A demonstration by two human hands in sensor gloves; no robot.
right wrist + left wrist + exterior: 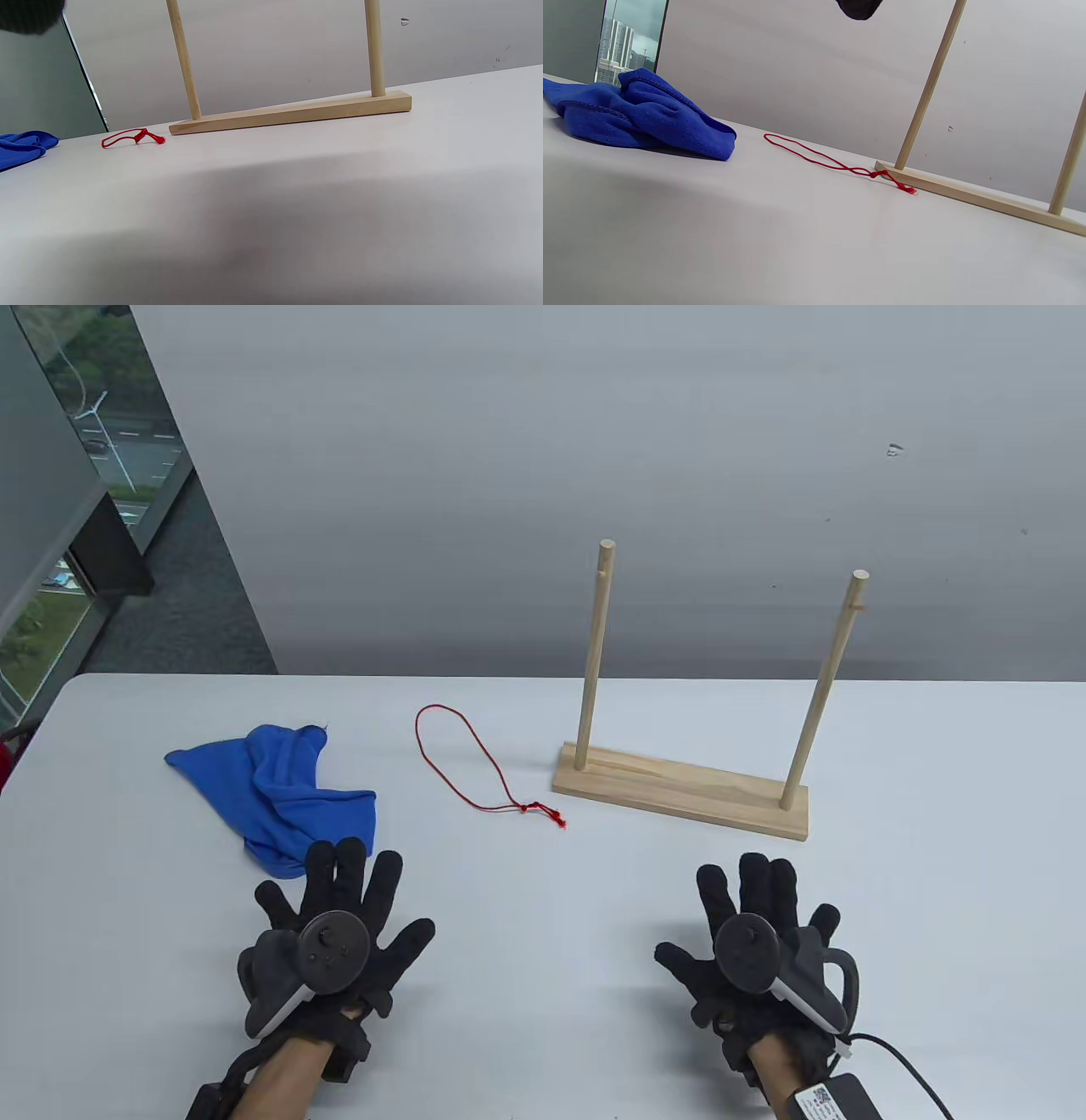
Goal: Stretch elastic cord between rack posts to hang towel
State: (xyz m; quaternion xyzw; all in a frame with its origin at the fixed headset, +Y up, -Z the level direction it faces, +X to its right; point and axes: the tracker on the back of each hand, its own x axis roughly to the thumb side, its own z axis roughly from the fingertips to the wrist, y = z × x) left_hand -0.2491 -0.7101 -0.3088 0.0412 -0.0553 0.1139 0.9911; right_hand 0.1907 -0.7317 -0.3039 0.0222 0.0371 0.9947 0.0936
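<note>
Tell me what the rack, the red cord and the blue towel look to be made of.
Rack: pale, apparently unfinished wood; grain shows on the base, and the posts are round dowels.
Red cord: thin string, probably elastic or braided; it lies in a limp loop with knots at one end.
Blue towel: soft napped cloth, likely microfiber; it sits crumpled in folds with a stitched edge.

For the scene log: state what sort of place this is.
Probably an office or lab room high in a building: a plain white table against a grey wall, and a window overlooking towers and a road far below.
</note>
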